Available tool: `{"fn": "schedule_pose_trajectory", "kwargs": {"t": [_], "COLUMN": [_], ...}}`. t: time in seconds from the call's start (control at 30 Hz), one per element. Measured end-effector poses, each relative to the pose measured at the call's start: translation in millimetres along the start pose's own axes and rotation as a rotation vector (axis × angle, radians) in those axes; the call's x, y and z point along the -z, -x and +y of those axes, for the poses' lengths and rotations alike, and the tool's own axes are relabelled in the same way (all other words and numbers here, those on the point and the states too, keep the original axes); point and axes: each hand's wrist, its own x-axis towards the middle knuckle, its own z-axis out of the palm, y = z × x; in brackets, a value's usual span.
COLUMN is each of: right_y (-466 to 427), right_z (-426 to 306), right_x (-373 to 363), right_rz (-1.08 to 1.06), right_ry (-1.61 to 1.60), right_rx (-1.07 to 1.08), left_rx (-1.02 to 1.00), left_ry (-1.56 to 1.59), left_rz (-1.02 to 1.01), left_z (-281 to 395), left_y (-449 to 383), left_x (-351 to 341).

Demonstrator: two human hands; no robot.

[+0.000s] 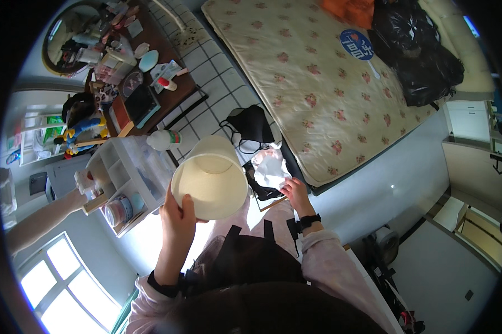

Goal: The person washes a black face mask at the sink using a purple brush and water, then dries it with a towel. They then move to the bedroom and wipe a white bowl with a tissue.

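Observation:
My left hand (pixel 180 215) grips the rim of a cream-coloured round bin (pixel 213 190), thumb inside the wall. The bin is tilted so that its mouth faces me, and its inside looks bare. To the right, the fingertips of my right hand (pixel 297 194) pinch the edge of a crumpled white sheet (pixel 272 171), thin like tissue or plastic. Under that sheet lies a dark thing (pixel 261 188), partly hidden. Just beyond, a black cloth item with thin straps (pixel 253 123) rests by the bed's edge.
A mattress with a rose print (pixel 309 100) bears a round blue hand fan (pixel 356 44) and black plastic bags (pixel 418 54). At left stand a white shelf unit (pixel 125 175), a white bottle (pixel 163 140) and a cluttered brown dresser (pixel 180 89). Another person's arm (pixel 46 219) reaches toward the shelf.

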Motion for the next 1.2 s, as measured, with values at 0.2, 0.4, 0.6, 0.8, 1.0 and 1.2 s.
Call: {"fn": "schedule_pose_trajectory", "kwargs": {"t": [0.2, 0.4, 0.6, 0.8, 1.0, 1.2], "right_y": [102, 269, 287, 214, 192, 240], "right_z": [-80, -177, -159, -145, -150, -169], "right_x": [-59, -155, -215, -235, -207, -191], "right_rz": [0.058, -0.311, -0.603, -0.141, -0.269, -0.54], "right_ry": [0.203, 0.335, 1.242, 2.331, 1.889, 1.268], "right_rx": [0.537, 0.872, 1.004, 0.946, 1.21, 1.102], "left_rx": [-0.002, -0.192, -0.625, -0.563, -0.674, -0.655], "left_ry": [-0.007, -0.061, -0.368, -0.512, -0.563, -0.486], "left_rz": [-0.034, -0.029, 0.051, 0.056, 0.067, 0.026], "left_z": [3, 23, 46, 54, 56, 65], "left_y": [-4, 3, 25, 46, 65, 81], "left_x": [4, -6, -24, -45, -71, -68]}}
